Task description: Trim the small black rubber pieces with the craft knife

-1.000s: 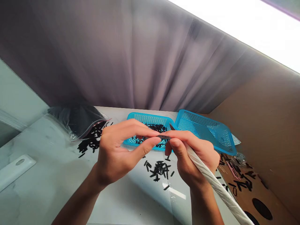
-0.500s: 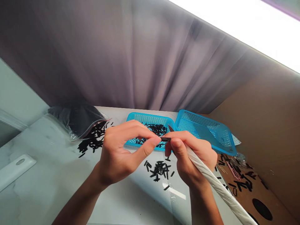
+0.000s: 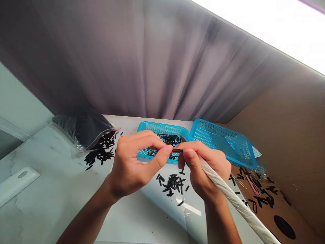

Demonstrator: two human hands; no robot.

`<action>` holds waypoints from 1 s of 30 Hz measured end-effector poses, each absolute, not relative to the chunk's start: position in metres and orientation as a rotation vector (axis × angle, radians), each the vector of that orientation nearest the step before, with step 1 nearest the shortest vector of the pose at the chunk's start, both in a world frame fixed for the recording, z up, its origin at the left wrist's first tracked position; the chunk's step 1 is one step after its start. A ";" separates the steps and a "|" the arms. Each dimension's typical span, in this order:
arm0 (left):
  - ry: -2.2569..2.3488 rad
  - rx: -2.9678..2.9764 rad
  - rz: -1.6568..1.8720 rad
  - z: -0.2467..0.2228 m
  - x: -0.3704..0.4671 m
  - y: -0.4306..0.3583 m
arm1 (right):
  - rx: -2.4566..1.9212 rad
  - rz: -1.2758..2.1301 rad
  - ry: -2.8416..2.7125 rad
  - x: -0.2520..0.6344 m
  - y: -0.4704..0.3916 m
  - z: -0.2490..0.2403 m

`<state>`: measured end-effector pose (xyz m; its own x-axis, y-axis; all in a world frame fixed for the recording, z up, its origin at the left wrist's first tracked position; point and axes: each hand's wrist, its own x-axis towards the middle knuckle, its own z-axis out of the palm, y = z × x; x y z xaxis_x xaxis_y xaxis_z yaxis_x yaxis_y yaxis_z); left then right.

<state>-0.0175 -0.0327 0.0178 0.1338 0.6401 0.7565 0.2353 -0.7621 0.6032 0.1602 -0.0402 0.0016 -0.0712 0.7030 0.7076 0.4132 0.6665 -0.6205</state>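
Right in the middle of it, the left hand [image 3: 137, 166] had thumb and forefinger pinched on one end of a small black piece [image 3: 177, 150]; the right hand [image 3: 210, 161], just beside it, curled firmly round a white-wrapped tool [image 3: 233, 198], thumb and forefinger at the piece's other end, though whether they gripped it I could not tell; the piece lay almost level between the two hands, seen against the left blue basket [image 3: 162, 127].

A dark pointed tip [image 3: 182, 138] peeked past the right forefinger; the long handle ran down to the lower right, cutting off room on that side; the widest stretch of white table [image 3: 142, 223] lay below the wrists, from a small heap [image 3: 173, 183] down to the near edge.

Out left, a plastic bag [image 3: 83, 130] spilled a dark pile [image 3: 101, 150] beside the left wrist's side of the table; behind, the far edge met a curtain [image 3: 157, 67], the left basket close to it, the right blue basket [image 3: 220, 134] touching its corner; off the table's right edge, a brown surface [image 3: 264, 222] held scattered black bits [image 3: 266, 200] and a black disc [image 3: 284, 227].
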 end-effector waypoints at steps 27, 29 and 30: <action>0.851 2.060 1.662 0.015 -0.018 -0.032 | -0.857 0.385 -1.708 0.162 -0.036 0.000; 0.844 2.034 1.649 0.016 -0.017 -0.033 | -0.838 0.426 -1.693 0.161 -0.037 0.000; 0.840 2.011 1.635 0.016 -0.017 -0.034 | -0.821 0.454 -1.679 0.161 -0.037 0.000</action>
